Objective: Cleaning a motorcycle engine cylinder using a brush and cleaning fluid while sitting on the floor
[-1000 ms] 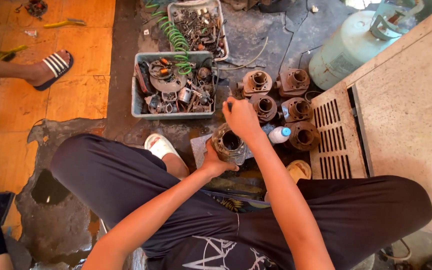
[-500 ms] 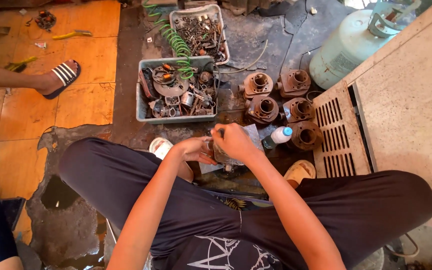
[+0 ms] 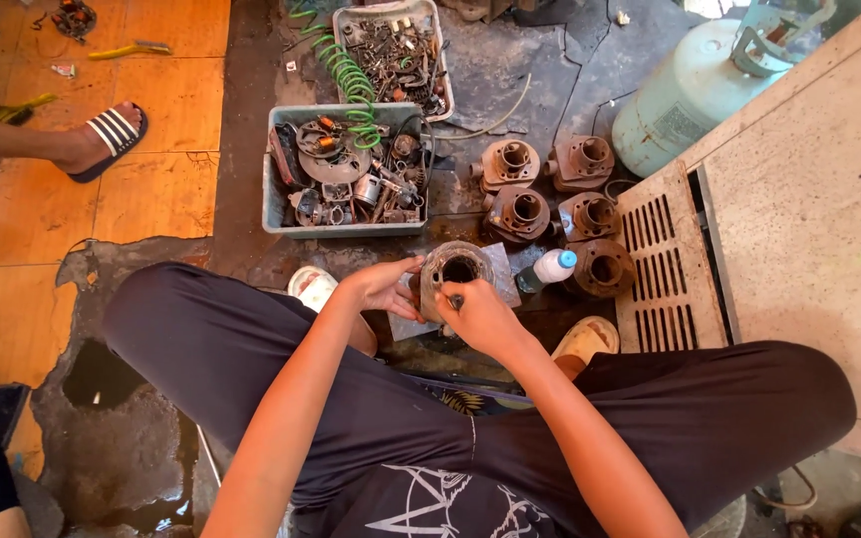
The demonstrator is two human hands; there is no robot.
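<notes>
Evidently, the rusty engine cylinder (image 3: 455,274), held low over the oily floor between the knees, is clasped by the left hand (image 3: 383,287) and right hand (image 3: 480,317), being judged heavy, rigid and best gripped around its finned sides.

Orange tiled floor (image 3: 166,110), cracked concrete (image 3: 520,75)

Your single head-worn camera looks steeply down from above your lap, close over both hands, facing forward across the floor. Your left hand (image 3: 383,287) and right hand (image 3: 478,317) sit near frame centre. Just beyond your fingertips lies the grey parts bin (image 3: 281,199); your knees fill the lower frame. No second view overlaps.
</notes>
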